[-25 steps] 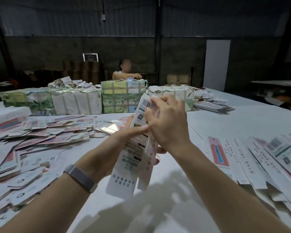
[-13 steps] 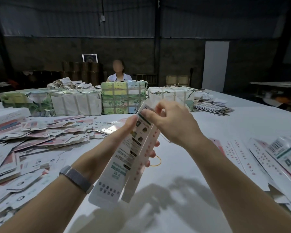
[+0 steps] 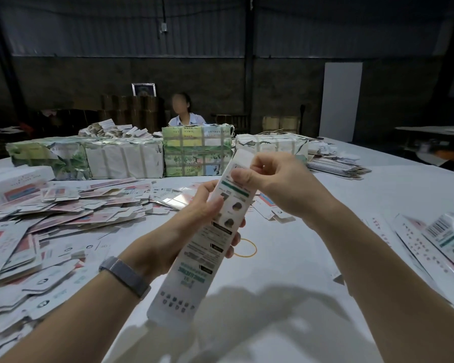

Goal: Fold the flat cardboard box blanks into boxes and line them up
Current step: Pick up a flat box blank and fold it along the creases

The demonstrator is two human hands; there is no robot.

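I hold a long white printed cardboard box (image 3: 194, 268) in the air above the white table (image 3: 286, 297), tilted with its top end away from me. My left hand (image 3: 194, 213) grips its middle, thumb on the printed face and fingers wrapped behind. My right hand (image 3: 275, 184) pinches the flap at the box's upper end. A heap of flat box blanks (image 3: 37, 231) covers the table to my left. More long flat blanks (image 3: 435, 244) lie in a row at the right.
Wrapped bundles of blanks (image 3: 131, 158) stand in a row across the table's far side, with a person (image 3: 184, 113) seated behind them. A yellow rubber band (image 3: 245, 248) lies on the table under the box. A thin stack of blanks (image 3: 336, 169) lies at the far right.
The box has turned so one broad printed face now points at me. My right hand has moved from the box's side to pinching the flap at its upper end.
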